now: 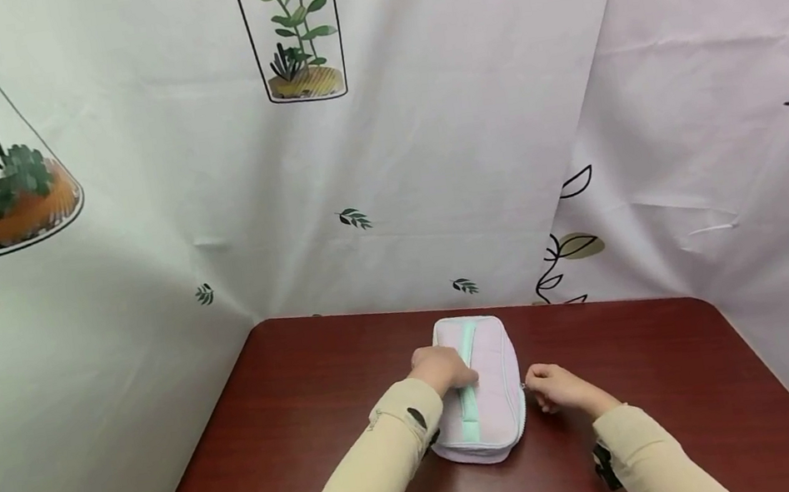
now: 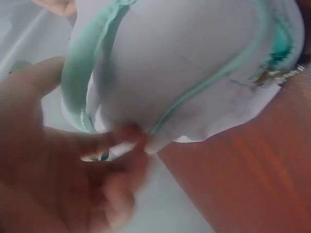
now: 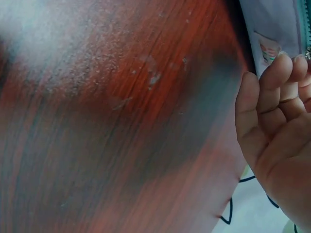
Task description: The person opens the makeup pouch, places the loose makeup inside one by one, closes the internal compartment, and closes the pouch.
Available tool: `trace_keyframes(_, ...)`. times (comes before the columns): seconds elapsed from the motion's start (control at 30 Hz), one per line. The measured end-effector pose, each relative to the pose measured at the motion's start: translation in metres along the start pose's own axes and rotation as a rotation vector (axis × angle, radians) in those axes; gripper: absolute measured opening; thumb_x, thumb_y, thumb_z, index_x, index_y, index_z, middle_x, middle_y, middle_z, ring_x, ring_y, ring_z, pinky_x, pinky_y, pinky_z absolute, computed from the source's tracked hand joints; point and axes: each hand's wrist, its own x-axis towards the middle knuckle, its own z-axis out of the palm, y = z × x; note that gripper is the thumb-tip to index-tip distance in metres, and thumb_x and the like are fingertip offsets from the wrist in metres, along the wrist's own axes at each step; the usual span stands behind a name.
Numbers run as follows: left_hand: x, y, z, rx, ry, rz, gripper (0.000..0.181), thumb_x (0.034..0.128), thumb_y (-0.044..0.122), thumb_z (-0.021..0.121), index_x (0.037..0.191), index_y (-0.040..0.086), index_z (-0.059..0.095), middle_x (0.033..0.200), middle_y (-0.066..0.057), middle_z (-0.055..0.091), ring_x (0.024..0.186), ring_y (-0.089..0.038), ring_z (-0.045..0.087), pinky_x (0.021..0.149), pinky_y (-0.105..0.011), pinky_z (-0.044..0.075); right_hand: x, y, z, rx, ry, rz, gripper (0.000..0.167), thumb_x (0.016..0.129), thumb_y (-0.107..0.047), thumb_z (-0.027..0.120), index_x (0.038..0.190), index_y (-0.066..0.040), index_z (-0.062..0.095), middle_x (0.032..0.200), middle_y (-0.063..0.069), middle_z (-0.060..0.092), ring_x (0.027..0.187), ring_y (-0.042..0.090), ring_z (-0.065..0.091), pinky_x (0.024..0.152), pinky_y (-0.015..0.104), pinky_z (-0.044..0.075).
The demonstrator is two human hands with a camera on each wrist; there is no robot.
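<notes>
A pale pink zip pouch [image 1: 494, 375] with a mint-green strap handle [image 1: 471, 424] lies on the table. Across its left side and handle, my left hand [image 1: 444, 368] holds the pouch. In the left wrist view, blurred fingers of the left hand [image 2: 73, 160] grip the pouch [image 2: 180, 53] near its green piping. At the pouch's right side, my right hand [image 1: 557, 387] has curled fingers and pinches the small metal zipper pull [image 1: 525, 386]. The right wrist view shows that hand [image 3: 282, 116] beside the pouch wall [image 3: 274, 19]; its thumb is largely out of sight.
The dark red wooden table [image 1: 322, 374] has rounded far corners. White cloth [image 1: 430, 174] printed with plants hangs behind it and along both sides. Dark wrist straps [image 1: 605, 464] show at the sleeves.
</notes>
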Motion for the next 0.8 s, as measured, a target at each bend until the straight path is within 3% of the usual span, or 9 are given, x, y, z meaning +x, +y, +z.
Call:
trace_keyframes(0.07, 0.0, -0.003, -0.001, -0.04, 0.027, 0.047, 0.032, 0.082, 0.045, 0.058, 0.076, 0.013, 0.062, 0.071, 0.0, 0.057, 0.063, -0.014, 0.051, 0.061, -0.033, 0.041, 0.0, -0.001, -0.001, -0.011, 0.013, -0.011, 0.016, 0.089, -0.005, 0.044, 0.081, 0.009, 0.046, 0.055, 0.002, 0.044, 0.049, 0.015, 0.045, 0.048, 0.028, 0.04)
trace_keyframes(0.17, 0.001, -0.008, 0.001, -0.174, 0.071, 0.067, 0.026, 0.0847, 0.035, 0.059, 0.071, 0.013, 0.057, 0.067, 0.0, 0.053, 0.061, -0.015, 0.049, 0.058, -0.031, 0.041, 0.001, -0.004, 0.0, -0.049, 0.048, -0.048, 0.015, 0.089, -0.006, 0.045, 0.081, 0.007, 0.047, 0.056, 0.003, 0.045, 0.05, 0.017, 0.047, 0.048, 0.029, 0.04)
trace_keyframes(0.23, 0.002, -0.01, 0.002, -0.243, 0.084, 0.061, 0.024, 0.0866, 0.033, 0.059, 0.078, 0.01, 0.059, 0.071, -0.003, 0.056, 0.063, -0.017, 0.051, 0.058, -0.031, 0.042, 0.002, -0.004, 0.001, -0.073, 0.08, -0.064, 0.013, 0.089, -0.006, 0.045, 0.081, 0.004, 0.048, 0.057, 0.003, 0.046, 0.051, 0.018, 0.048, 0.048, 0.031, 0.041)
trace_keyframes(0.37, 0.001, -0.009, 0.006, -0.237, 0.134, 0.101, 0.05, 0.0861, 0.037, 0.061, 0.12, 0.001, 0.052, 0.1, -0.011, 0.062, 0.085, -0.023, 0.059, 0.065, -0.036, 0.047, 0.004, -0.003, 0.003, -0.073, 0.125, -0.056, 0.011, 0.09, -0.004, 0.046, 0.08, -0.001, 0.047, 0.059, 0.003, 0.046, 0.051, 0.019, 0.049, 0.05, 0.032, 0.043)
trace_keyframes(0.5, -0.005, -0.003, 0.008, 0.018, 0.215, 0.394, 0.09, 0.0698, 0.059, 0.071, 0.142, 0.021, 0.034, 0.134, -0.007, 0.044, 0.12, -0.025, 0.044, 0.085, -0.043, 0.045, 0.004, 0.0, 0.004, -0.077, 0.149, -0.045, 0.011, 0.091, -0.004, 0.046, 0.08, -0.002, 0.048, 0.06, 0.004, 0.047, 0.051, 0.019, 0.051, 0.048, 0.031, 0.043)
trace_keyframes(0.57, -0.01, 0.0, 0.009, 0.21, 0.197, 0.58, 0.101, 0.0563, 0.066, 0.074, 0.142, 0.033, 0.034, 0.146, -0.001, 0.029, 0.133, -0.026, 0.026, 0.095, -0.052, 0.035, 0.003, 0.0, 0.003, -0.081, 0.155, -0.045, 0.011, 0.091, -0.004, 0.046, 0.08, -0.003, 0.048, 0.06, 0.004, 0.048, 0.051, 0.019, 0.051, 0.048, 0.031, 0.043)
trace_keyframes(0.63, -0.016, 0.0, 0.012, 0.394, 0.141, 0.707, 0.104, 0.0479, 0.07, 0.074, 0.14, 0.04, 0.035, 0.149, 0.004, 0.022, 0.138, -0.024, 0.015, 0.099, -0.058, 0.026, 0.002, 0.0, 0.003, -0.085, 0.157, -0.046, 0.011, 0.091, -0.005, 0.046, 0.081, -0.003, 0.049, 0.06, 0.004, 0.048, 0.051, 0.018, 0.051, 0.047, 0.031, 0.043)
trace_keyframes(0.7, -0.019, -0.003, 0.016, 0.507, 0.095, 0.729, 0.107, 0.0439, 0.07, 0.075, 0.139, 0.042, 0.036, 0.149, 0.009, 0.023, 0.139, -0.02, 0.013, 0.099, -0.058, 0.025, 0.001, -0.001, 0.003, -0.086, 0.147, -0.052, 0.01, 0.091, -0.004, 0.046, 0.081, -0.001, 0.049, 0.06, 0.004, 0.048, 0.051, 0.018, 0.051, 0.047, 0.031, 0.043)
trace_keyframes(0.8, -0.017, -0.011, 0.022, 0.594, 0.094, 0.669, 0.108, 0.0441, 0.07, 0.076, 0.139, 0.042, 0.034, 0.145, 0.012, 0.029, 0.134, -0.013, 0.022, 0.096, -0.045, 0.035, -0.001, -0.002, 0.003, -0.09, 0.11, -0.064, 0.011, 0.09, -0.004, 0.045, 0.083, 0.003, 0.049, 0.06, 0.005, 0.049, 0.052, 0.018, 0.052, 0.049, 0.032, 0.044)
